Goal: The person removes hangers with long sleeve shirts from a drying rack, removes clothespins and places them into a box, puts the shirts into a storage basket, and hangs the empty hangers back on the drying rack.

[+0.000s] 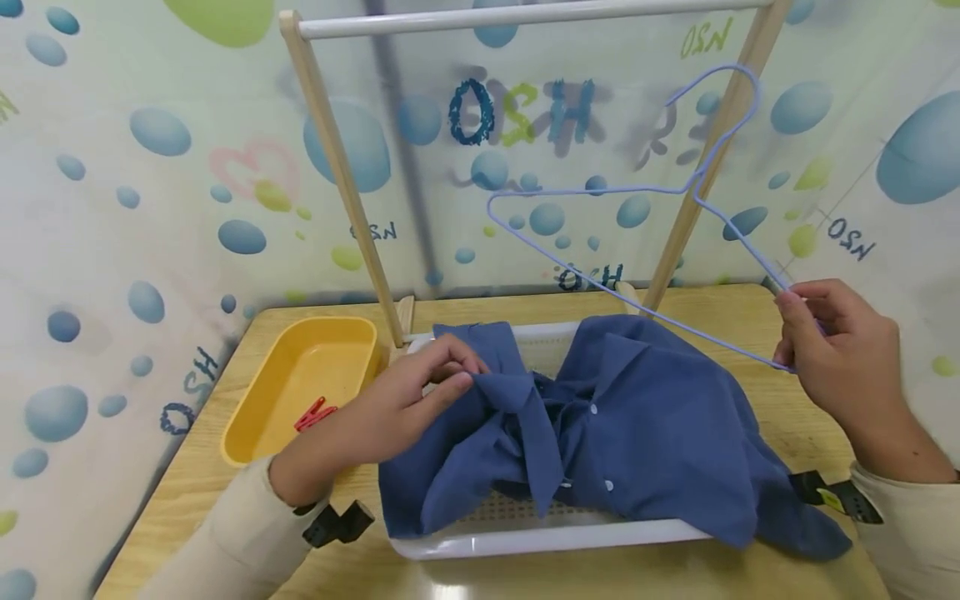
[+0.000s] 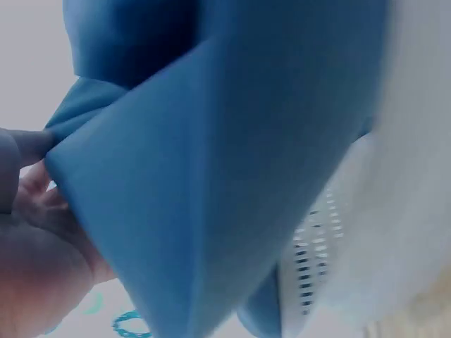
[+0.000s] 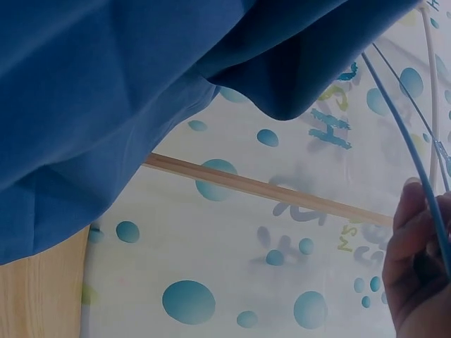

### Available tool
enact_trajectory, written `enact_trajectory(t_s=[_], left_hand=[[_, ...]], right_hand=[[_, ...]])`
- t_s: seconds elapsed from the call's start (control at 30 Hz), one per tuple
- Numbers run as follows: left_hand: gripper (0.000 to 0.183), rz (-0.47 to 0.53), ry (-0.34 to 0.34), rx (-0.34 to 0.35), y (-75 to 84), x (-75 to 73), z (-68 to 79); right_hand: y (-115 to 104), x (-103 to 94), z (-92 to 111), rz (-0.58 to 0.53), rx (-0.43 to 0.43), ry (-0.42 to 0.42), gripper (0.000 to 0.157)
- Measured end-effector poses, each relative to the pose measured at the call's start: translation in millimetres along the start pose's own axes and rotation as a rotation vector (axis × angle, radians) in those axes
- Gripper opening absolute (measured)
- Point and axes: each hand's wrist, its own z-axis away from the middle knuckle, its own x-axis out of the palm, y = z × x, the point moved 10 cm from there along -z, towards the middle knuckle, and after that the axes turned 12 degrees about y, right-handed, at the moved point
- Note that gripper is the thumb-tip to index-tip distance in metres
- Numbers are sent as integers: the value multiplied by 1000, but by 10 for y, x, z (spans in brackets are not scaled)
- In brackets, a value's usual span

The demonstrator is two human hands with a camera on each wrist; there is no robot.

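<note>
A dark blue buttoned shirt [image 1: 667,417] lies bunched over a white basket [image 1: 540,542], one part hanging past the right end. My left hand [image 1: 397,408] pinches a fold of it near the collar, between thumb and fingers; the left wrist view shows the raised cloth [image 2: 141,183] close up beside that hand [image 2: 42,239]. To the right, my right hand [image 1: 847,358] grips one end of a light blue wire hanger [image 1: 600,191], whose hook points up and whose other end reaches left above the shirt. The right wrist view shows fingers [image 3: 409,239] around the hanger wire [image 3: 412,148].
A rack with a white rail [image 1: 525,18] and wooden posts [image 1: 341,167] stands behind the basket. On the left, a yellow tray [image 1: 300,342] holds red clothespins [image 1: 315,414]. Everything rests on a wooden table [image 1: 187,525] against a patterned curtain [image 1: 150,250].
</note>
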Motion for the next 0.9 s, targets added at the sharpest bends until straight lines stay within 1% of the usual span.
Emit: enact_trajectory(t_s=[0.07,0.13,0.2,0.3,0.47,0.53,0.63,0.73,0.8,0.9], left_hand=[[11,5,-94,-60,-108,123,33],[10,-17,-178,-107,-219,235,75],[9,-55,-244,-130,-320,327,112],[7,-129,-308,-131,-459,436,147],[6,-230,-365,-107,-618,554,189],[4,-282,-378,-88,-661,588,206],[3,-422,-394,-52,-724,644,232],[7,-570,-419,-32,-789,701,253],[11,-637,-431,-15,-815,733,259],[15,-700,-423,19,-834,758,261]], right_hand=[[7,3,7,-21,5,1,14],[5,4,12,-41,6,0,14],[-3,-5,14,-38,-2,1,13],[-1,-23,20,-29,6,-1,13],[6,-27,30,1,25,-13,13],[-7,-22,32,7,16,-15,12],[-19,-18,33,7,-1,-16,11],[-27,-12,35,9,-9,-19,11],[-23,-11,38,10,-7,-20,11],[-27,-12,43,5,-8,-20,11]])
